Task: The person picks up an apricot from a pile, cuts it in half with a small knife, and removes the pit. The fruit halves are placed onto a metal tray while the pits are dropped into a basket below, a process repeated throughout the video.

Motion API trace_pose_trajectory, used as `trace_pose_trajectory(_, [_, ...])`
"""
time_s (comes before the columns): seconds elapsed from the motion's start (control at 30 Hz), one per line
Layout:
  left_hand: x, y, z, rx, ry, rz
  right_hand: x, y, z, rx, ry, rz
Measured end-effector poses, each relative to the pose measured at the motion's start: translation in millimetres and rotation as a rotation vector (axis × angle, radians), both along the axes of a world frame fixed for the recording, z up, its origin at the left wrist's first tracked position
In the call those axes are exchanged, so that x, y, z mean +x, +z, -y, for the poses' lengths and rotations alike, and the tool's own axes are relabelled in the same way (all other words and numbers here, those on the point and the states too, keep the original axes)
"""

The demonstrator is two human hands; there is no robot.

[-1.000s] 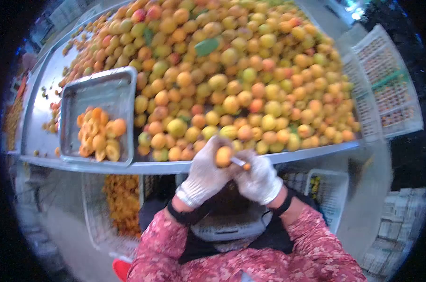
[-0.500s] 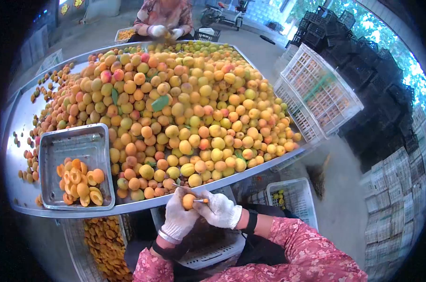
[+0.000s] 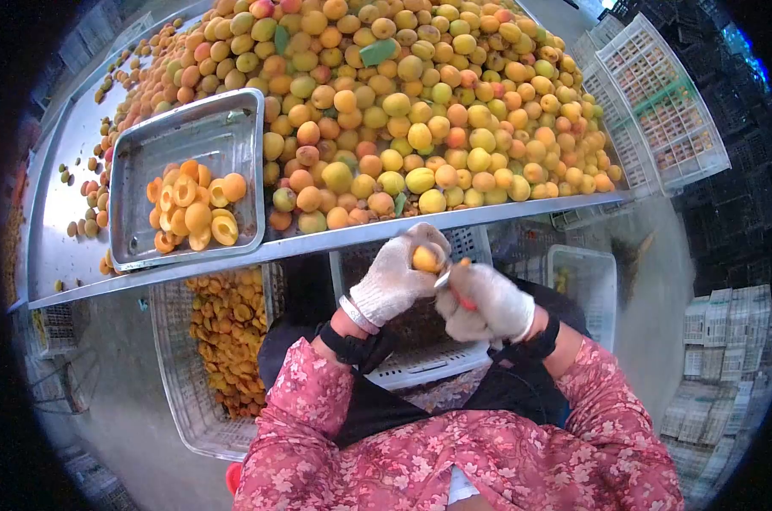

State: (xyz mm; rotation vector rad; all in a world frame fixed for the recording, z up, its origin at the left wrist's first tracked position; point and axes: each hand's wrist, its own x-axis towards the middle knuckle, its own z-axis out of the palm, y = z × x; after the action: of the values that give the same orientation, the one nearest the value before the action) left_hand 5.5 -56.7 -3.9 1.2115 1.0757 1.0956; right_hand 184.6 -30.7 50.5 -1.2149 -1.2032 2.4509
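Observation:
My left hand (image 3: 396,279), in a white knit glove, is closed around a yellow-orange apricot (image 3: 426,258) just off the table's front edge. My right hand (image 3: 490,308), gloved alike and a little blurred, grips a small knife (image 3: 443,279) with an orange-red handle. Its short blade points at the apricot, close to the left fingers. Beyond both hands, whole apricots (image 3: 420,136) lie heaped on the metal table (image 3: 318,246). To the left, a steel tray (image 3: 222,140) holds several pitted apricot halves (image 3: 181,204).
Under my hands stands a white crate (image 3: 424,368) between my knees. A crate (image 3: 171,366) full of apricot halves is on the floor at left, and another white crate (image 3: 605,285) at right. Stacked crates (image 3: 658,102) stand beyond the table's right end.
My view has tilted down, so the person across the table is out of sight. My right hand has drawn slightly away from the apricot with the knife; my left still holds the apricot.

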Motion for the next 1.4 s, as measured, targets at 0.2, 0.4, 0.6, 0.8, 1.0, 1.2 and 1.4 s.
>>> trace_pose_trajectory(0.2, [-6.2, 10.1, 3.4, -0.081, -0.066, 0.358, 10.7, 2.5, 6.7, 0.369, -0.223, 0.011])
trace_pose_trajectory(0.4, [-8.1, 4.2, 4.9, -0.053, -0.133, 0.375, 14.2, -5.5, 20.9, 0.962, 0.061, 0.242])
trace_pose_trajectory(0.6, [-9.7, 2.5, 7.1, -0.012, -0.203, 0.471, 11.0, -4.3, 18.9, 1.217, 0.243, 0.387])
trace_pose_trajectory(0.8, [-15.8, 8.7, 9.3, -0.020, -0.245, 0.309, 17.2, -7.6, 9.1, 1.309, 0.329, 0.310])
trace_pose_trajectory(1.0, [-11.2, 2.4, 11.1, -0.107, -0.222, 0.510, 11.6, -20.3, 12.1, 1.474, 0.287, 0.377])
trace_pose_trajectory(1.2, [-0.2, 3.1, 13.7, -0.127, -0.149, 0.743, 9.2, -24.7, 16.3, 1.330, 0.163, 0.419])
trace_pose_trajectory(1.4, [1.3, 19.1, 12.8, -0.020, 0.061, 0.349, 8.1, -10.2, 14.9, 1.300, 0.057, 0.445])
